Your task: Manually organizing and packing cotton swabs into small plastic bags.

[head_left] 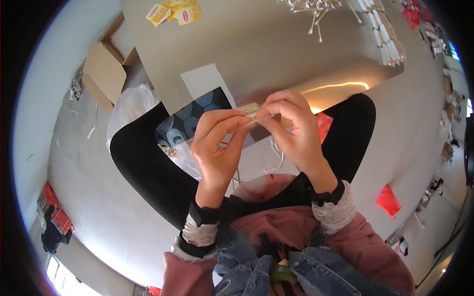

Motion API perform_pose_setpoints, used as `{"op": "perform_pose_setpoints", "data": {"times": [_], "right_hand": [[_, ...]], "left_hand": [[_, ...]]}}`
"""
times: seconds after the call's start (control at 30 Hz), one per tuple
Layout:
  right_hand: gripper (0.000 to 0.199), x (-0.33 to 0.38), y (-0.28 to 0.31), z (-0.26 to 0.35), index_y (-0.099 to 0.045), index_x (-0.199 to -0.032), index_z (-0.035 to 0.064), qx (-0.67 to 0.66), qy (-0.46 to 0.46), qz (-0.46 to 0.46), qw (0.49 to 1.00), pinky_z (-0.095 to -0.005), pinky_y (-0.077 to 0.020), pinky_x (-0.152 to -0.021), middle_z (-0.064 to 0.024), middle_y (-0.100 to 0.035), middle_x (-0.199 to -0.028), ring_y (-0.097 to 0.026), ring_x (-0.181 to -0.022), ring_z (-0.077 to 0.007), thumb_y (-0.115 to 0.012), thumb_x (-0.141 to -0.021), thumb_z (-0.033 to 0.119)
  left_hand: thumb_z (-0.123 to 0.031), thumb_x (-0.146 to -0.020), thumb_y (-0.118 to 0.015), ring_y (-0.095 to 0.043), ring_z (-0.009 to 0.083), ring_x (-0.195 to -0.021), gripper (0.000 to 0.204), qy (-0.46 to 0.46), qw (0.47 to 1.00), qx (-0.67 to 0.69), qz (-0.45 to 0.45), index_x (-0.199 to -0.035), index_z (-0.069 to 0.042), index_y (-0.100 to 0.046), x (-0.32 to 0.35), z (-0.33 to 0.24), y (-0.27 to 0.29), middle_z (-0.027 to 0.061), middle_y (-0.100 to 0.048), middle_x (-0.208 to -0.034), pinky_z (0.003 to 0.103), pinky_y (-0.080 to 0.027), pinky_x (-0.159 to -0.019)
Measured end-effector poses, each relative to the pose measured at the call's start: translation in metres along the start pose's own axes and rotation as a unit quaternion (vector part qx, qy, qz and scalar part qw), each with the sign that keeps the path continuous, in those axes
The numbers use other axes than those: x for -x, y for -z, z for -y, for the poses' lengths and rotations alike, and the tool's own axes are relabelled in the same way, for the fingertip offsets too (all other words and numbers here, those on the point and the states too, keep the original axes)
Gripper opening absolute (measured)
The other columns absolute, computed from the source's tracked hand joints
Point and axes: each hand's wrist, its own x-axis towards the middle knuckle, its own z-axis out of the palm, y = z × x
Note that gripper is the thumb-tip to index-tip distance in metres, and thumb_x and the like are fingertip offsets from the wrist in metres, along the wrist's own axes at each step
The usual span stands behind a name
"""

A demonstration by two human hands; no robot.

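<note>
Both hands (256, 135) on perhaps a packet (249, 110)

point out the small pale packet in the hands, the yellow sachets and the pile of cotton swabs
small pale packet (250, 110), head view, its top edge above the fingertips
yellow sachets (183, 14), head view, middle of one sachet
pile of cotton swabs (316, 10), head view, crossed sticks

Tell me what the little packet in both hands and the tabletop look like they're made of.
Small packet: seemingly clear plastic film, glossy, contents faintly showing through. Tabletop: smooth, satin grey, possibly laminate or metal; it reflects a light streak. Left hand and right hand pinch it.
</note>
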Motion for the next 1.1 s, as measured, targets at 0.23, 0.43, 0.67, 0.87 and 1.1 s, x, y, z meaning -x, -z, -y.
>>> {"op": "perform_pose_setpoints", "data": {"times": [0.23, 0.43, 0.67, 0.87, 1.1], "right_hand": [[0.007, 0.000, 0.009, 0.001, -0.070, -0.088, 0.0013, -0.040, -0.063, 0.025, 0.997, -0.0286, -0.0463, -0.078, -0.0058, -0.062, -0.096, -0.059, -0.086, -0.0160, -0.074, -0.082, 0.000], [0.006, 0.002, 0.011, -0.001, -0.070, -0.087, 0.0004, 0.007, -0.047, 0.021, 0.999, -0.0277, -0.0469, -0.076, -0.0065, -0.063, -0.095, -0.060, -0.085, -0.0159, -0.074, -0.083, 0.000], [0.004, 0.010, 0.010, 0.001, -0.070, -0.087, -0.0006, -0.016, -0.075, 0.025, 0.997, -0.0270, -0.0472, -0.076, -0.0063, -0.062, -0.095, -0.060, -0.082, -0.0151, -0.073, -0.084, 0.000], [0.007, 0.014, 0.007, 0.001, -0.070, -0.091, -0.0016, -0.070, -0.087, -0.004, 0.994, -0.0253, -0.0467, -0.076, -0.0062, -0.062, -0.099, -0.059, -0.085, -0.0119, -0.073, -0.084, -0.001], [0.010, 0.037, 0.045, 0.083, -0.075, -0.094, 0.0032, -0.257, -0.140, 0.027, 0.956, -0.0231, -0.0371, -0.069, -0.0022, -0.065, -0.096, -0.052, -0.082, -0.0081, -0.076, -0.084, 0.005]], "left_hand": [[0.005, -0.072, -0.081, -0.065, 0.0198, -0.079, 0.017, 0.047, 0.999, 0.014, 0.021, -0.086, 0.003, -0.071, 0.002, -0.006, 0.007, 0.0105, -0.069, -0.093, 0.028, -0.052, -0.069], [0.004, -0.078, -0.077, -0.067, 0.0196, -0.079, 0.011, 0.034, 0.998, -0.013, 0.056, -0.088, 0.002, -0.072, -0.001, -0.008, 0.010, 0.0102, -0.071, -0.093, 0.028, -0.053, -0.067], [0.003, -0.080, -0.076, -0.067, 0.0175, -0.079, 0.011, 0.048, 0.999, 0.011, 0.021, -0.089, 0.002, -0.073, 0.010, -0.004, 0.014, 0.0086, -0.071, -0.094, 0.026, -0.053, -0.067], [0.005, -0.081, -0.074, -0.067, 0.0171, -0.084, 0.009, 0.045, 0.997, 0.046, 0.034, -0.089, 0.002, -0.073, 0.012, -0.004, 0.015, 0.0104, -0.071, -0.095, 0.027, -0.053, -0.068], [0.002, -0.077, -0.079, -0.066, 0.0218, -0.099, 0.024, 0.122, 0.955, 0.267, 0.035, -0.100, 0.002, -0.071, 0.039, -0.076, 0.042, 0.0121, -0.072, -0.103, 0.033, -0.052, -0.088]]}}
